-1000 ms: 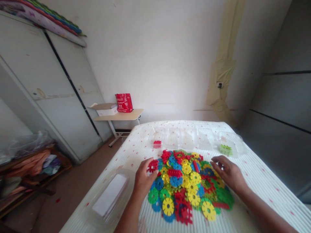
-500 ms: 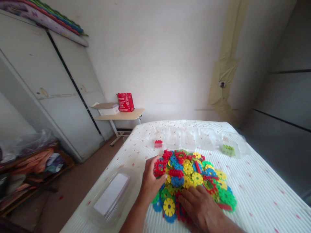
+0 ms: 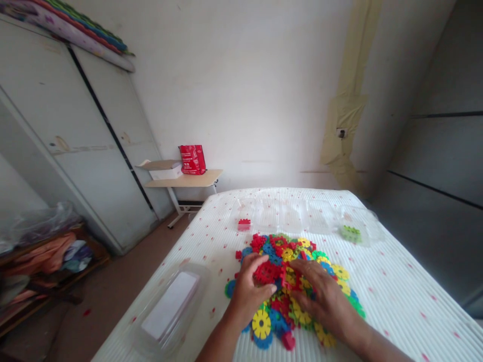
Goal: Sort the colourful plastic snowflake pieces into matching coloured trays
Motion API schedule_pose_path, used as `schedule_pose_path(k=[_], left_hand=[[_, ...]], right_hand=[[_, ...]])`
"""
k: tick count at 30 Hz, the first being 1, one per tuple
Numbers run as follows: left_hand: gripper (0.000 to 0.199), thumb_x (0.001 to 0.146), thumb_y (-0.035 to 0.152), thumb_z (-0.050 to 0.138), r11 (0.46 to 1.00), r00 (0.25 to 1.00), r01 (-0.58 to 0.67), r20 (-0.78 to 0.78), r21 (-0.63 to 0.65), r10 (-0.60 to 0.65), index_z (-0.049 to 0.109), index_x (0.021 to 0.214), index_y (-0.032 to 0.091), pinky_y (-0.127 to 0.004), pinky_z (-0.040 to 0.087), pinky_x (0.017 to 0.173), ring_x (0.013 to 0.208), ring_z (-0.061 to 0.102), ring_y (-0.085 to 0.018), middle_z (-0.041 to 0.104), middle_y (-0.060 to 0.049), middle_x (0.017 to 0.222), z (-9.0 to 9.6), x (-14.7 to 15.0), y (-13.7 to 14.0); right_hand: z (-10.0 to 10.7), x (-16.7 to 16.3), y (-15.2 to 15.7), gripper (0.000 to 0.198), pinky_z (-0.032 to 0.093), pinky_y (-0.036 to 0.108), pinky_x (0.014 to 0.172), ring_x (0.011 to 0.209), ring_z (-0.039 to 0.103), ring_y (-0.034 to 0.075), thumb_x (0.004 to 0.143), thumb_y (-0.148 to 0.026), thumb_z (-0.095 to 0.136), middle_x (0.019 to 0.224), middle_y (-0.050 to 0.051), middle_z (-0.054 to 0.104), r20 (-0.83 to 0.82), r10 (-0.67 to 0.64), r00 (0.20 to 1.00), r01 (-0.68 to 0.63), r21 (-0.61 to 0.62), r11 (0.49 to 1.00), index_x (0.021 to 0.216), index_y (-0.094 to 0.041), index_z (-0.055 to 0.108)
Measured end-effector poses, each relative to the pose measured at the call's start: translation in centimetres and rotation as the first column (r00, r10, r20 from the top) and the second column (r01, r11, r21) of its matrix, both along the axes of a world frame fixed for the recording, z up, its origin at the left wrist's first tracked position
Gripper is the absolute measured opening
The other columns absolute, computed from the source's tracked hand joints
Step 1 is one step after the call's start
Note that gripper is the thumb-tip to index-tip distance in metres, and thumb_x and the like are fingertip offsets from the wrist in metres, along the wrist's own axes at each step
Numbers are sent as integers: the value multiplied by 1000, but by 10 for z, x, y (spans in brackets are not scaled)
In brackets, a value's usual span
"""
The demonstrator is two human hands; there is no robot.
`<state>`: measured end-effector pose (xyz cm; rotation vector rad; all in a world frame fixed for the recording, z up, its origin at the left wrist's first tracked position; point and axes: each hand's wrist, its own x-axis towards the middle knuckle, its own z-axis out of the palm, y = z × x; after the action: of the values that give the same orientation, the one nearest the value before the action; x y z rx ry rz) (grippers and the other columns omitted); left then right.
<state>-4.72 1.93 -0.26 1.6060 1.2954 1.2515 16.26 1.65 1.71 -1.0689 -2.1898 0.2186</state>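
A heap of plastic building pieces (image 3: 261,324) in red, yellow, blue and green lies on the bed; many are notched discs, others are square frames. Over the heap's left side is my left hand (image 3: 247,291), thumb and fingers curved around red notched pieces (image 3: 267,273). My right hand (image 3: 322,296) grips a red square frame (image 3: 289,277) from the right, its edge meeting the red pieces by my left hand. Part of the frame is hidden behind my fingers.
A clear compartment tray (image 3: 294,216) stretches behind the heap, with a red piece (image 3: 244,224) at its left end and a green piece (image 3: 350,233) at its right. Left of the heap lies a clear plastic container (image 3: 199,281) with a white block (image 3: 171,304). A small table (image 3: 204,179) holds a red bag (image 3: 192,160).
My right hand has moved up and away from the heap's near edge, now with a red square frame. My left hand has shifted right onto red pieces. Some discs have spread leftward.
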Motion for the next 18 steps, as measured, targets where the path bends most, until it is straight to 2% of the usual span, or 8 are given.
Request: schedule_pose_path(k=[4, 7, 11, 18], left_hand=[[53, 65, 24, 65, 989, 984, 123, 137, -83, -111, 57, 117, 22, -37, 42, 96, 119, 45, -26, 46, -8, 129, 3, 4, -5], [47, 78, 30, 52, 979, 970, 170, 197, -115, -145, 49, 125, 23, -38, 38, 100, 121, 44, -23, 49, -7, 131, 7, 2, -8], [42, 84, 30, 42, 991, 989, 97, 123, -88, -86, 46, 125, 21, -37, 37, 100, 119, 47, -21, 52, -9, 127, 6, 2, -8], [40, 73, 15, 46, 993, 984, -24, 175, -113, 44, 51, 112, 21, -33, 43, 90, 102, 56, -19, 57, -7, 110, -4, 15, -5]], right_hand=[[2, -5, -2, 40, 48, 43, 89, 106, 56, 26, 80, -32, 57, 116, 13, 60, 27, 2, 1000, -1, -44, 999, 119, -20, 54], [2, -6, -1, 40, 48, 43, 89, 105, 57, 25, 81, -32, 57, 115, 12, 61, 50, -19, 999, 22, -60, 998, 118, -19, 55], [4, -8, -1, 37, 49, 41, 86, 101, 59, 25, 81, -33, 56, 112, 12, 62, 45, -34, 998, 36, -46, 998, 116, -20, 56], [-6, -17, -5, 38, 48, 43, 86, 101, 58, 26, 81, -33, 56, 111, 11, 63, 72, -58, 996, 53, 73, 996, 117, -20, 54]])
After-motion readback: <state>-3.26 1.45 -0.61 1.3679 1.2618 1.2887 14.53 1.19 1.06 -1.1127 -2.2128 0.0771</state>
